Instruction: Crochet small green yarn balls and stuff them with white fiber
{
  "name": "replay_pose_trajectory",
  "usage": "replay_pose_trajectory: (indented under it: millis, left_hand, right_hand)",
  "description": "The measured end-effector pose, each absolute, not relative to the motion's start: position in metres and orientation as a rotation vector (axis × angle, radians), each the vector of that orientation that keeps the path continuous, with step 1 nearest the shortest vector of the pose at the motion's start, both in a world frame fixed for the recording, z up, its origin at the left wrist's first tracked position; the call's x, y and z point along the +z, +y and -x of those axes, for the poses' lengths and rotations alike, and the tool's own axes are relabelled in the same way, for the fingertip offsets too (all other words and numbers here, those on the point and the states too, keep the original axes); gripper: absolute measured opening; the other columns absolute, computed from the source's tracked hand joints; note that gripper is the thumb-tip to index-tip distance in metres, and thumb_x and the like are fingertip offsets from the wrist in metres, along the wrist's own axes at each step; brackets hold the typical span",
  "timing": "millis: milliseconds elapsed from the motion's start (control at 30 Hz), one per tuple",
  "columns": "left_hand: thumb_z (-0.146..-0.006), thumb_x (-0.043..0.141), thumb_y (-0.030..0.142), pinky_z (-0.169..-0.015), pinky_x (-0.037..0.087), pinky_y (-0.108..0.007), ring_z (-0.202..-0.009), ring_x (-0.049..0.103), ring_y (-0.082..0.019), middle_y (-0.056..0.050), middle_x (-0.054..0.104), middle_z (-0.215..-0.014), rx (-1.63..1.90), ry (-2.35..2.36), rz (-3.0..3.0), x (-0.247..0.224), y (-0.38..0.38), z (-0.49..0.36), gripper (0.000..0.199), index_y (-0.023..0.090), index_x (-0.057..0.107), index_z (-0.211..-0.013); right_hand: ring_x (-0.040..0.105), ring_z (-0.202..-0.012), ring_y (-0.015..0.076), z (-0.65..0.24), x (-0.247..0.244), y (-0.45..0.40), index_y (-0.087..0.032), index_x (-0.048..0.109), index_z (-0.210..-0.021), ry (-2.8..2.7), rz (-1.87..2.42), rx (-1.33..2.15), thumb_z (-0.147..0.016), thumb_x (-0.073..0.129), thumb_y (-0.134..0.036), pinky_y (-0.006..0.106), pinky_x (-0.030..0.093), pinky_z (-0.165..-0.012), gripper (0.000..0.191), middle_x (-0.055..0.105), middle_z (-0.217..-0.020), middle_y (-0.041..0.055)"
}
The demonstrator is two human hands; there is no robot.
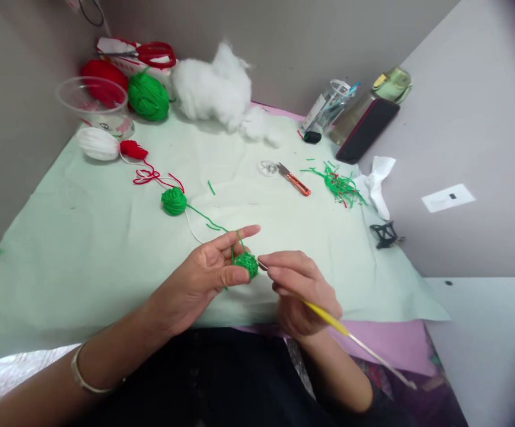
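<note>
My left hand [213, 261] pinches a small green crocheted piece [245, 265] between thumb and fingers, its index finger stretched out with green yarn over it. In my right hand [304, 287] is a crochet hook with a yellow handle [326, 317]; its tip end meets the right side of the green piece. The hook's other metal end points down to the right. From the piece, green yarn runs up-left to a small green yarn ball [174, 201] on the pale green cloth [119, 237].
Orange thread snips [293, 179] and green yarn scraps [342, 187] lie right of centre. White stuffing [213, 86], a big green ball [148, 96], red scissors [155, 54] and a clear tub [92, 98] stand behind. A phone [368, 130] leans on a bottle [391, 86] at right.
</note>
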State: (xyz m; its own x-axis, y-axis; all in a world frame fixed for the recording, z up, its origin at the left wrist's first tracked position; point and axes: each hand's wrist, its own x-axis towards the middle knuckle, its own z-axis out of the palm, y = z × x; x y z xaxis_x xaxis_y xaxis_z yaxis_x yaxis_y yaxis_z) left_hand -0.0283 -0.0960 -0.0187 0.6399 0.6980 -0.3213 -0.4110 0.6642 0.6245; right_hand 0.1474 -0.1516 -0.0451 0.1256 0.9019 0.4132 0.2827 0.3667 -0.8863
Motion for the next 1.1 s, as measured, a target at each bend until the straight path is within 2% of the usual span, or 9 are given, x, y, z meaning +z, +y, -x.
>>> replay_pose_trajectory:
  millis: [100,200,333,467,667,767,867,933,1100]
  left_hand:
    - [-0.068,0.091,0.023,-0.087,0.045,-0.025,-0.091,0.055,-0.013,0.0,0.058,-0.096,0.73,0.648,-0.587,-0.018,-0.095,0.029,0.063,0.03,0.073,-0.128]
    - [-0.071,0.089,0.021,-0.086,0.045,-0.026,-0.091,0.054,-0.013,0.0,0.058,-0.095,0.761,0.679,-0.665,-0.019,-0.095,0.03,0.062,0.032,0.072,-0.129]
    - [-0.076,0.085,0.02,-0.082,0.045,-0.026,-0.087,0.054,-0.013,0.0,0.059,-0.093,0.776,0.695,-0.704,-0.019,-0.094,0.032,0.054,0.03,0.073,-0.127]
    - [-0.089,0.073,0.032,-0.068,0.046,-0.027,-0.069,0.05,-0.011,-0.001,0.058,-0.084,0.693,0.597,-0.641,-0.02,-0.092,0.036,0.039,0.023,0.073,-0.127]
    - [-0.094,0.066,0.039,-0.064,0.044,-0.027,-0.063,0.053,-0.011,-0.001,0.06,-0.075,0.613,0.533,-0.658,-0.023,-0.089,0.04,0.035,0.022,0.075,-0.124]
    - [-0.095,0.065,0.038,-0.071,0.047,-0.029,-0.071,0.059,-0.013,-0.003,0.065,-0.084,0.609,0.549,-0.711,-0.024,-0.09,0.041,0.034,0.024,0.075,-0.125]
    - [-0.093,0.069,0.035,-0.088,0.048,-0.033,-0.092,0.065,-0.018,-0.005,0.07,-0.099,0.639,0.62,-0.808,-0.026,-0.092,0.039,0.037,0.026,0.073,-0.128]
    - [-0.091,0.071,0.035,-0.095,0.047,-0.035,-0.102,0.066,-0.021,-0.005,0.071,-0.107,0.646,0.653,-0.873,-0.027,-0.092,0.037,0.038,0.028,0.072,-0.129]
    - [-0.091,0.072,0.032,-0.102,0.049,-0.037,-0.111,0.068,-0.023,-0.006,0.076,-0.111,0.655,0.627,-0.933,-0.027,-0.091,0.036,0.037,0.029,0.072,-0.128]
  right_hand:
    - [0.075,-0.082,0.0218,-0.139,-0.043,-0.147,-0.048,0.075,-0.11,-1.386,1.047,0.401,-0.099,0.058,-0.043,0.037,0.063,-0.063,0.02,0.074,-0.094,0.0014]
    - [0.075,-0.081,0.0217,-0.14,-0.038,-0.144,-0.045,0.076,-0.112,-1.412,1.004,0.402,-0.1,0.06,-0.037,0.037,0.064,-0.061,0.022,0.077,-0.094,0.0021]
    - [0.075,-0.084,0.022,-0.147,-0.031,-0.144,-0.034,0.077,-0.112,-1.441,0.932,0.506,-0.099,0.061,-0.024,0.038,0.064,-0.064,0.023,0.079,-0.094,0.0047]
    - [0.074,-0.079,0.0212,-0.151,-0.028,-0.144,-0.032,0.077,-0.105,-1.319,0.965,0.668,-0.098,0.062,-0.027,0.038,0.062,-0.063,0.017,0.08,-0.093,0.0035]
    - [0.071,-0.067,0.0153,-0.155,-0.025,-0.137,-0.026,0.078,-0.096,-1.107,0.913,0.947,-0.096,0.066,-0.028,0.031,0.06,-0.062,0.012,0.078,-0.088,0.0025]
    - [0.069,-0.063,0.0142,-0.155,-0.023,-0.134,-0.024,0.077,-0.092,-1.051,0.922,1.005,-0.094,0.069,-0.032,0.028,0.058,-0.057,0.011,0.078,-0.081,0.0021]
    - [0.068,-0.061,0.0141,-0.15,-0.023,-0.133,-0.024,0.075,-0.09,-1.023,0.92,1.014,-0.093,0.069,-0.035,0.028,0.057,-0.057,0.013,0.077,-0.079,0.0015]
    - [0.069,-0.066,0.0151,-0.146,-0.026,-0.134,-0.024,0.075,-0.093,-1.04,0.906,0.995,-0.095,0.068,-0.034,0.029,0.057,-0.059,0.013,0.077,-0.082,0.002]
    - [0.068,-0.076,0.0163,-0.139,-0.033,-0.137,-0.027,0.075,-0.099,-1.087,0.963,0.927,-0.097,0.065,-0.033,0.031,0.056,-0.066,0.012,0.075,-0.091,0.0024]
